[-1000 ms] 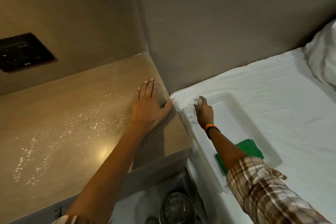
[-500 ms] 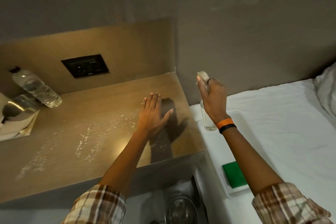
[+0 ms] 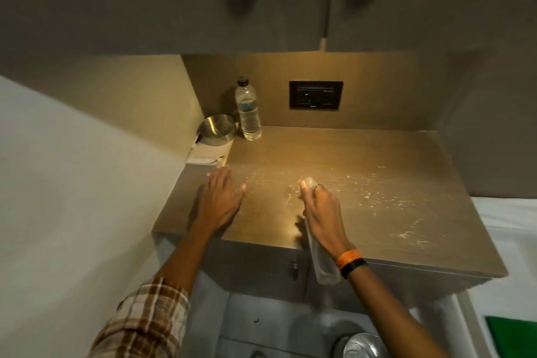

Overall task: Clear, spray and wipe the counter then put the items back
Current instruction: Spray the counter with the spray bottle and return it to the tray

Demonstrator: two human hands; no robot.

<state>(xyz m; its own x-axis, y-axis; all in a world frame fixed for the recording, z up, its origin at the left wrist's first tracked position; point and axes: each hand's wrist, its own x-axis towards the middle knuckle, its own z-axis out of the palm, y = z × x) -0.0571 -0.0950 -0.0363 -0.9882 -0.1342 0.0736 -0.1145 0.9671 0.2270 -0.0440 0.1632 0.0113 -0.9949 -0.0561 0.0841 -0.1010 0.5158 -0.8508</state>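
Note:
The brown wooden counter (image 3: 363, 154) is speckled with white droplets across its middle and right side. My right hand (image 3: 322, 212) is shut on a clear spray bottle (image 3: 322, 264), held over the counter's front edge with the forefinger on the white nozzle, which points toward the back. My left hand (image 3: 220, 200) lies flat and open on the counter near its front left corner. A clear water bottle (image 3: 247, 109) and a steel bowl (image 3: 216, 129) on a white folded cloth (image 3: 207, 152) stand in the back left corner.
A black socket panel (image 3: 316, 95) sits in the back wall and grey cabinets (image 3: 203, 0) hang overhead. A green cloth (image 3: 514, 334) lies at the lower right on a white surface. A steel vessel (image 3: 363, 346) sits on the floor below.
My right hand has carried the spray bottle from the white tray at the right to above the counter's front. My left hand slid toward the left end. My view swung left.

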